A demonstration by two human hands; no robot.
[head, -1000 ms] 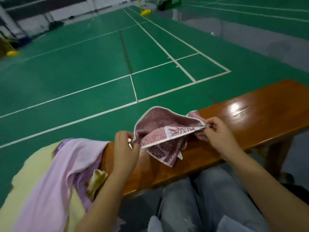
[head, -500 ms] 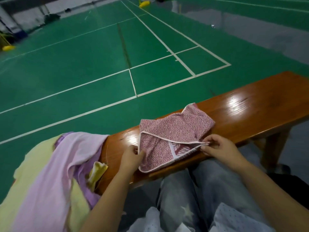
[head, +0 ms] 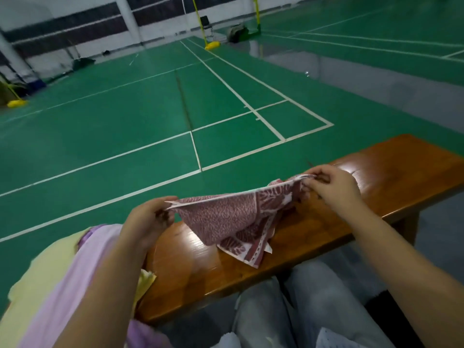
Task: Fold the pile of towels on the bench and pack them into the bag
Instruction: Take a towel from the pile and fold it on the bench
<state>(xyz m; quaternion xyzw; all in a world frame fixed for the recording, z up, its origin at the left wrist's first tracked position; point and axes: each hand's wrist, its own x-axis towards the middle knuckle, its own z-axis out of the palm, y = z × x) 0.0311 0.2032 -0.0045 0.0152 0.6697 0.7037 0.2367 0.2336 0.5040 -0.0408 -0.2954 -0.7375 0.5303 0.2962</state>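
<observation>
Fingers [head: 316, 177] pinching red towel [head: 226, 217], both hands

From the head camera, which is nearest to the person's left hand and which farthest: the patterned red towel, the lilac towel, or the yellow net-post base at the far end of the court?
1. Patterned red towel: pinched in the left hand itself.
2. Lilac towel: just below, on the pile at the bench's left end.
3. Yellow net-post base: far across the court.
</observation>
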